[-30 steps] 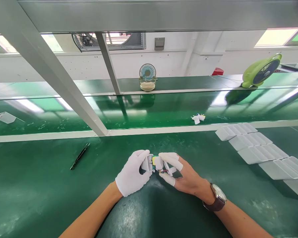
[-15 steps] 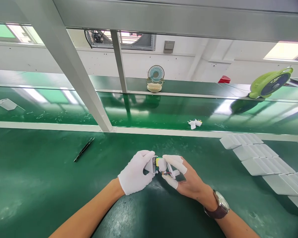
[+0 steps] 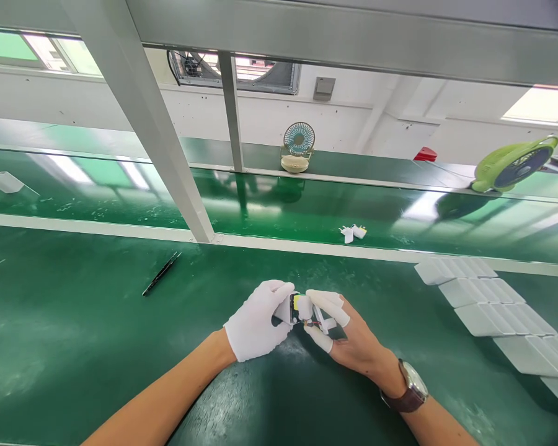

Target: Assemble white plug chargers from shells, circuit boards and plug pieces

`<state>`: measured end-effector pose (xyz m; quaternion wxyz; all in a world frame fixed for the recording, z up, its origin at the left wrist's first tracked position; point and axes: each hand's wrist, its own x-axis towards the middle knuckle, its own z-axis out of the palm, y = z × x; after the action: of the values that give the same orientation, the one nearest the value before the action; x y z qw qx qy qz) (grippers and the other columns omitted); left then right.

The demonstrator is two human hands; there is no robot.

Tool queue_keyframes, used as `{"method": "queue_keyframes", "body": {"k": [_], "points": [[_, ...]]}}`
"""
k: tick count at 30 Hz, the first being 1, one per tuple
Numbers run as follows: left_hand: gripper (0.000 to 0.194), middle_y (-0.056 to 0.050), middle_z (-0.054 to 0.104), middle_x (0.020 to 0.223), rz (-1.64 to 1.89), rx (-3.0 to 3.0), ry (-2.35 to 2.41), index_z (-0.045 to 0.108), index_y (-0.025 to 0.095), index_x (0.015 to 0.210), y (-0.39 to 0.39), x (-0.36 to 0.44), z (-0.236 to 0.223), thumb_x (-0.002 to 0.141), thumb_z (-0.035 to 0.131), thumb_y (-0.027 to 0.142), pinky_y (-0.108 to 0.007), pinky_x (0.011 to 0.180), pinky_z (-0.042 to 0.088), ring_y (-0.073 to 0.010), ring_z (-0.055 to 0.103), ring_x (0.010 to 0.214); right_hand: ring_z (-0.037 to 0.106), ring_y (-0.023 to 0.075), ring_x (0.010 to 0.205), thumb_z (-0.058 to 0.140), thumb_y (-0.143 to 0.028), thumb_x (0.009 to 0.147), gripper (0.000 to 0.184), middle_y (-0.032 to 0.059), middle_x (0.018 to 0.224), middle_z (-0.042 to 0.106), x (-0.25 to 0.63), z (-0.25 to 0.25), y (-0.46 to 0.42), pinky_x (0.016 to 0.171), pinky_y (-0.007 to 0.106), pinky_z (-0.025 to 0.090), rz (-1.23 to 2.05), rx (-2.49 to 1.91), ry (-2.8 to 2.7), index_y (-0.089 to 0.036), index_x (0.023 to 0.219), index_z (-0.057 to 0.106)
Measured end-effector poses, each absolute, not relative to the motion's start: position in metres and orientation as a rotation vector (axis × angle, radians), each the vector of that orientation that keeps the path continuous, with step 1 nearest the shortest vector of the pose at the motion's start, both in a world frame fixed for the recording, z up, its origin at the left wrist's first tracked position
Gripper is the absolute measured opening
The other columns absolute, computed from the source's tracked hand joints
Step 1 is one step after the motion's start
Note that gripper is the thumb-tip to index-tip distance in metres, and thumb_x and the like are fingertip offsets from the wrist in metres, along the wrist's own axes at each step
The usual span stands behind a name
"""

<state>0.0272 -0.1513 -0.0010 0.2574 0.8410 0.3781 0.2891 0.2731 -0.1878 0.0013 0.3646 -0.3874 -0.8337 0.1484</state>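
My left hand (image 3: 259, 322), in a white glove, is closed around a white plastic housing (image 3: 283, 310) with an open end facing right. My right hand (image 3: 341, 322), with white finger cots on thumb and fingers, pinches a small circuit board assembly (image 3: 303, 308). Yellow and white parts show on that board, along with thin wires and a white piece hanging by the right fingers. The board's left end sits at the housing's mouth; how deep it reaches is hidden. Both hands are just above the green table (image 3: 204, 384).
Black tweezers (image 3: 162, 274) lie left of my hands. Overlapping white trays (image 3: 488, 291) line the right side. Behind a pale rail (image 3: 283, 246), a green belt carries a small white assembly (image 3: 353, 233). A slanted post (image 3: 167, 136) rises at left; a small fan (image 3: 299, 145) stands beyond.
The view has tilted slightly. The board and housing look a little closer together, with less of the board showing between them. The white assembly on the belt has moved left.
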Motion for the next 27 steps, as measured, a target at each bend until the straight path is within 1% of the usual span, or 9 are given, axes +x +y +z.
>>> {"method": "queue_keyframes", "body": {"k": [5,10,13,14,15,18,20,23,27], "points": [[0.076,-0.008,0.059,0.129,0.746,2.264,1.046,0.042,0.031,0.142,-0.151,0.027,0.001,0.074,0.065,0.006,-0.043,0.102,0.051,-0.0274,0.052,0.128,0.059,0.0256,0.119,0.064,-0.013,0.092,0.068,0.0126,0.134,0.061,0.273,0.0,-0.187,0.083,0.037,0.063,0.395,-1.009,-2.146,-0.029,0.153,0.038],[0.074,-0.003,0.067,0.105,0.766,2.284,0.972,0.041,0.03,0.141,-0.149,0.03,0.005,0.075,0.061,0.003,-0.043,0.104,0.048,-0.0249,0.057,0.118,0.06,0.0265,0.12,0.065,-0.013,0.091,0.072,0.0133,0.139,0.059,0.273,0.0,-0.187,0.086,0.04,0.063,0.355,-0.987,-2.15,-0.03,0.155,0.036],[0.066,-0.001,0.067,0.095,0.743,2.286,0.964,0.047,0.029,0.134,-0.148,0.031,0.007,0.075,0.06,0.003,-0.043,0.101,0.049,-0.0241,0.061,0.108,0.06,0.0257,0.121,0.065,-0.013,0.091,0.074,0.0137,0.142,0.056,0.274,0.001,-0.187,0.082,0.036,0.064,0.397,-0.981,-2.142,-0.03,0.156,0.033],[0.064,-0.002,0.066,0.095,0.733,2.289,0.974,0.048,0.029,0.132,-0.148,0.031,0.007,0.075,0.061,0.003,-0.042,0.099,0.049,-0.0244,0.062,0.108,0.06,0.0257,0.121,0.065,-0.012,0.092,0.075,0.0136,0.143,0.056,0.274,0.0,-0.187,0.082,0.036,0.064,0.401,-0.982,-2.142,-0.03,0.157,0.033],[0.064,-0.003,0.066,0.099,0.729,2.293,0.991,0.049,0.029,0.132,-0.148,0.031,0.007,0.075,0.061,0.004,-0.042,0.099,0.05,-0.0251,0.061,0.11,0.06,0.0256,0.121,0.065,-0.013,0.092,0.075,0.0135,0.143,0.056,0.274,0.0,-0.188,0.084,0.037,0.064,0.397,-0.985,-2.144,-0.03,0.157,0.033],[0.069,-0.009,0.061,0.127,0.753,2.303,1.045,0.045,0.029,0.139,-0.149,0.03,0.005,0.076,0.065,0.009,-0.043,0.1,0.05,-0.0278,0.056,0.123,0.06,0.0256,0.122,0.066,-0.013,0.091,0.075,0.0128,0.142,0.057,0.274,-0.001,-0.188,0.089,0.04,0.063,0.37,-0.993,-2.151,-0.03,0.157,0.033],[0.069,-0.009,0.057,0.135,0.754,2.31,1.046,0.044,0.029,0.14,-0.149,0.029,0.005,0.077,0.065,0.01,-0.043,0.101,0.05,-0.0278,0.054,0.126,0.06,0.0252,0.121,0.066,-0.014,0.091,0.075,0.0126,0.142,0.057,0.274,-0.002,-0.188,0.086,0.037,0.064,0.365,-0.991,-2.149,-0.03,0.156,0.034],[0.067,-0.008,0.06,0.128,0.745,2.316,1.035,0.045,0.029,0.138,-0.149,0.03,0.006,0.077,0.063,0.009,-0.043,0.101,0.051,-0.0271,0.055,0.123,0.061,0.0245,0.12,0.066,-0.013,0.091,0.075,0.0131,0.142,0.057,0.273,-0.001,-0.187,0.082,0.035,0.064,0.362,-0.979,-2.15,-0.03,0.156,0.034],[0.06,-0.007,0.062,0.114,0.731,2.314,1.039,0.05,0.028,0.13,-0.148,0.032,0.01,0.075,0.063,0.008,-0.043,0.097,0.052,-0.0273,0.058,0.117,0.061,0.0249,0.117,0.066,-0.011,0.091,0.073,0.0141,0.141,0.057,0.271,0.002,-0.186,0.092,0.042,0.061,0.309,-0.967,-2.159,-0.027,0.155,0.035]]}}
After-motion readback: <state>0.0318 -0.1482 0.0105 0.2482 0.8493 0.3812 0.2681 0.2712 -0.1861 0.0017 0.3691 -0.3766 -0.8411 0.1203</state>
